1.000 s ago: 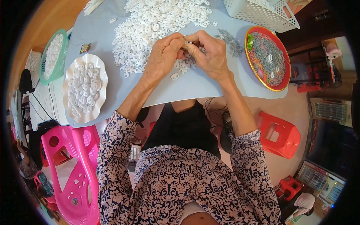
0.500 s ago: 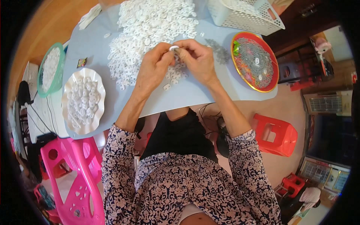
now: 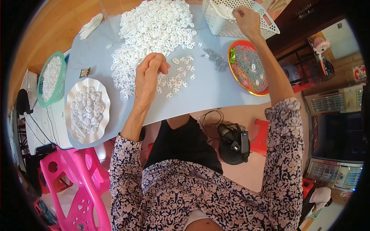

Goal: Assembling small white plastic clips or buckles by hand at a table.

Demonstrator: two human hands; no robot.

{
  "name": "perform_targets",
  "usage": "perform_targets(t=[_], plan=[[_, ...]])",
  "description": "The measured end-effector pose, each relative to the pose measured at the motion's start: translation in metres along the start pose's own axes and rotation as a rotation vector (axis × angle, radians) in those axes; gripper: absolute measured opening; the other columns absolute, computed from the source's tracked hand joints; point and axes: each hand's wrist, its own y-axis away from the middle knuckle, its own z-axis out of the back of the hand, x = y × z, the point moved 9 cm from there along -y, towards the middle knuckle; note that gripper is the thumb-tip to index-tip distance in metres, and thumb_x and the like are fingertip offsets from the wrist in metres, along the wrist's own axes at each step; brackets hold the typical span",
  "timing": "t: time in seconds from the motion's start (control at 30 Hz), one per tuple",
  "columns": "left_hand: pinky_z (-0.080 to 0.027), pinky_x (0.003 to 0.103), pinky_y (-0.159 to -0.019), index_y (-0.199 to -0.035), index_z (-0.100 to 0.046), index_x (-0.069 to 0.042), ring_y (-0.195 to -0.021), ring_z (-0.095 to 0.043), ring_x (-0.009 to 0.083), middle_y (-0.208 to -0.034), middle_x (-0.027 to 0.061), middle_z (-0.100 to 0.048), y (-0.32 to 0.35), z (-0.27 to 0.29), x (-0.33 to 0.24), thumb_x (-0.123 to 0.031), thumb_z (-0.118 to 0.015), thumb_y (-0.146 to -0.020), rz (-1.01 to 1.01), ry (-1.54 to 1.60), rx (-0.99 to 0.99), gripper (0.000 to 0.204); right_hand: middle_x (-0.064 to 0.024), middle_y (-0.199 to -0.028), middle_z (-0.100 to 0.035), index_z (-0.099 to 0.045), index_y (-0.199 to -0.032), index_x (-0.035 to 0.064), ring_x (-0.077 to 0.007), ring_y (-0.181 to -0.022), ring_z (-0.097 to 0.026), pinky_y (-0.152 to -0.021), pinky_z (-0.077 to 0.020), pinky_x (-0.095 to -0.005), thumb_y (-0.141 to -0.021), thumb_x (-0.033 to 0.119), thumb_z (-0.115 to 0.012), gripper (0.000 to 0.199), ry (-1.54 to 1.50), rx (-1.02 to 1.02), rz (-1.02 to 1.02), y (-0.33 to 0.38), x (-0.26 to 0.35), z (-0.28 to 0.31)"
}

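Note:
My left hand (image 3: pixel 150 75) is curled closed beside a big heap of small white oval plastic pieces with holes (image 3: pixel 154 27). Whatever its fingers may hold is hidden. My right hand (image 3: pixel 247 22) reaches out over a white perforated plastic basket (image 3: pixel 219 27), its fingers bent together; I cannot make out anything between them. More white pieces lie inside that basket. Loose white pieces (image 3: pixel 177 81) are scattered to the right of my left hand. Below the basket, a red, gold-rimmed round tray (image 3: pixel 234 73) holds many small grey parts and a few white pieces.
A scalloped white dish (image 3: pixel 71 115) of white pieces stands at the table's left, near a small dark packet (image 3: pixel 84 72). Farther left is a green basket (image 3: pixel 58 86) of white pieces. Small grey parts (image 3: pixel 216 59) lie by the tray. A pink chair (image 3: pixel 83 184) stands below left.
My hands were together over the heap, holding a white piece. Now my right hand has moved up and right over the basket, while the left stays by the heap, slightly lower and left.

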Motion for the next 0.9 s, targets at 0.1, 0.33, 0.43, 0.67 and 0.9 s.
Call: perform_targets(t=[0.1, 0.33, 0.43, 0.67, 0.9], plan=[[-0.042, 0.029, -0.079, -0.088, -0.056, 0.000, -0.075, -0.051, 0.0140, -0.066, 0.0023, -0.049, 0.002, 0.008, -0.002, -0.023, -0.045, -0.093, 0.012, 0.021, -0.046, 0.026, -0.0162, -0.073, -0.063, -0.065, -0.081, 0.0051, -0.0370, -0.065, -0.060, -0.063, -0.0495, -0.0422, -0.080, 0.013, -0.057, 0.012, 0.308, 0.203, 0.044, 0.003, 0.023, -0.020], [-0.042, 0.030, -0.081, -0.094, -0.054, 0.002, -0.075, -0.050, 0.0146, -0.068, 0.0034, -0.049, 0.005, 0.018, -0.005, -0.024, -0.043, -0.095, -0.009, 0.221, -0.080, 0.029, -0.0169, -0.082, -0.063, -0.059, -0.085, 0.0015, -0.0363, -0.073, -0.061, -0.066, -0.0488, -0.0442, -0.085, 0.015, -0.056, 0.014, 0.012, 0.400, 0.085, 0.078, 0.093, -0.052], [-0.041, 0.030, -0.082, -0.095, -0.054, 0.003, -0.076, -0.049, 0.0148, -0.070, 0.0040, -0.049, 0.003, 0.016, -0.012, -0.022, -0.043, -0.095, -0.038, 0.300, -0.061, 0.027, -0.0220, -0.082, -0.061, -0.056, -0.084, -0.0012, -0.0402, -0.075, -0.061, -0.067, -0.0493, -0.0464, -0.086, 0.017, -0.052, 0.018, 0.207, 0.561, 0.036, 0.101, 0.083, -0.068], [-0.040, 0.030, -0.081, -0.098, -0.054, 0.003, -0.078, -0.050, 0.0162, -0.072, 0.0044, -0.050, 0.008, 0.019, -0.024, -0.018, -0.043, -0.095, -0.067, 0.440, -0.065, 0.024, -0.0172, -0.077, -0.064, -0.062, -0.088, 0.0026, -0.0340, -0.069, -0.062, -0.064, -0.0485, -0.0405, -0.084, 0.014, -0.055, 0.014, -0.022, 0.681, -0.100, 0.098, 0.106, -0.088], [-0.040, 0.029, -0.080, -0.099, -0.054, 0.003, -0.080, -0.051, 0.0166, -0.073, 0.0052, -0.051, 0.008, 0.020, -0.024, -0.018, -0.043, -0.095, -0.082, 0.476, -0.059, 0.024, -0.0117, -0.073, -0.064, -0.062, -0.087, 0.0032, -0.0261, -0.063, -0.062, -0.062, -0.0485, -0.0339, -0.081, 0.010, -0.058, 0.010, -0.156, 0.691, -0.133, 0.096, 0.109, -0.085]])
